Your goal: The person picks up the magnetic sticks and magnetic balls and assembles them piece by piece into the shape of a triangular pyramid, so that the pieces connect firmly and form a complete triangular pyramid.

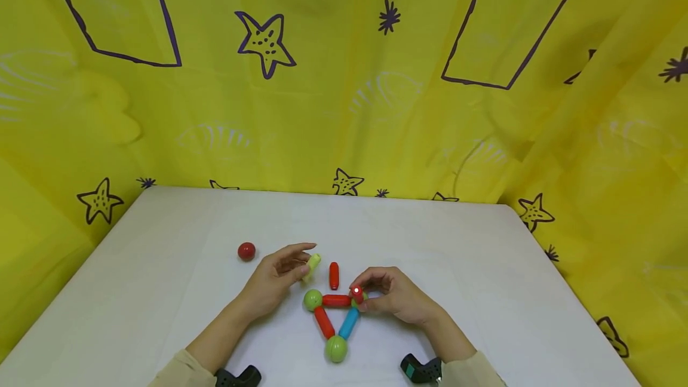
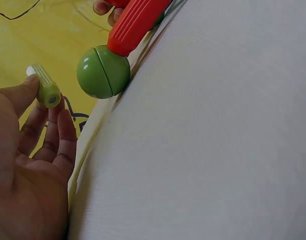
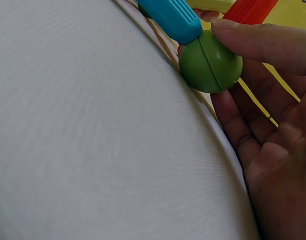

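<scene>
My left hand [image 1: 270, 279] pinches a yellow-green toy rod [image 1: 313, 265] between thumb and fingers, raised over the table; its end shows a grey disc in the left wrist view. On the table lies a triangle of three green balls joined by two red rods [image 1: 324, 322] and a blue rod [image 1: 349, 322]. At its right corner my right hand [image 1: 399, 295] holds a red rod [image 3: 251, 10] that stands up from the green ball [image 3: 210, 62]. Its thumb lies against the rod's base and that ball. The left corner's green ball [image 2: 104, 72] is near my left hand.
A loose red rod [image 1: 334, 276] lies just behind the triangle. Farther left is a red ball [image 1: 246, 251]. The white table [image 1: 457, 243] meets a yellow patterned curtain [image 1: 333, 124] at its back and sides.
</scene>
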Motion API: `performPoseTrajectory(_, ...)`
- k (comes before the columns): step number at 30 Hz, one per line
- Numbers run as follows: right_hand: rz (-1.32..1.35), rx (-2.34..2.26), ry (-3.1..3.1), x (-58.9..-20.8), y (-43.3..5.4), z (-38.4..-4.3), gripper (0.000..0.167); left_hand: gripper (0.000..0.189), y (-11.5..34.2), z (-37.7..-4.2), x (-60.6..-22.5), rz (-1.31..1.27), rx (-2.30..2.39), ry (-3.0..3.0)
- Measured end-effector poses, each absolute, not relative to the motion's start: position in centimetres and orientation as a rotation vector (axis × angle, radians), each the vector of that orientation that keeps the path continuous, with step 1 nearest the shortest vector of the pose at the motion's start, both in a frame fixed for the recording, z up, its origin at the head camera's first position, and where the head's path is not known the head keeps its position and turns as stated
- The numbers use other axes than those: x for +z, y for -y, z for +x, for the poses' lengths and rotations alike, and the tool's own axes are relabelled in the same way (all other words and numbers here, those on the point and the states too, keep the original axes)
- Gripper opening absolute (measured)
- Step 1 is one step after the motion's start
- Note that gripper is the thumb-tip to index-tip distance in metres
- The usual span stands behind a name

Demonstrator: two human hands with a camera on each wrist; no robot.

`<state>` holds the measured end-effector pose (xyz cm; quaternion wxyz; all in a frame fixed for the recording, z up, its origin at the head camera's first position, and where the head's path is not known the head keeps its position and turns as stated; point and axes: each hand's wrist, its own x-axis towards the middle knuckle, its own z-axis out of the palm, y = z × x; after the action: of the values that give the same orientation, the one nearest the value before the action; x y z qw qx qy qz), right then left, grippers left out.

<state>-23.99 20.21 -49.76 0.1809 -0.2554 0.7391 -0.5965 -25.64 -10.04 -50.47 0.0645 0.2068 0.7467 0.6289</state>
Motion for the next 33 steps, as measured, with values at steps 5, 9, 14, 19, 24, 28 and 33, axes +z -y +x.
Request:
performPoseTrajectory(5, -0.723, -1.688, -2.095, -49.79, -20.29, -23.97, 0.030, 0.038, 9.85, -25.49, -50.43, 0.709, 1.832, -2.296)
performPoseTrajectory(9, -0.724, -1.692, -2.100, -49.76, -20.33, -23.88, 0.030, 0.034, 9.73, -25.38, -50.32, 0.727, 1.819, -2.279)
performPoseTrajectory(14, -0.720, -1.690, -2.111, -49.63, -20.27, -23.88, 0.030, 0.035, 9.68, -25.27, -50.14, 0.728, 1.817, -2.264)
performPoseTrajectory(19, -0.704, -1.688, -2.112, -49.48, -20.28, -23.93, 0.029, 0.037, 9.67, -25.11, -49.96, 0.752, 1.849, -2.144)
performPoseTrajectory(24, -0.708, -1.692, -2.102, -49.58, -20.28, -24.00, 0.029, 0.033, 9.72, -25.03, -50.05, 0.815, 1.851, -2.047)
performPoseTrajectory(28, -0.715, -1.693, -2.093, -49.63, -20.26, -24.00, 0.029, 0.030, 9.75, -25.00, -50.16, 0.842, 1.815, -2.043)
performPoseTrajectory(33, -0.725, -1.692, -2.081, -49.76, -20.26, -24.00, 0.028, 0.031, 9.78, -24.87, -50.20, 0.831, 1.744, -2.062)
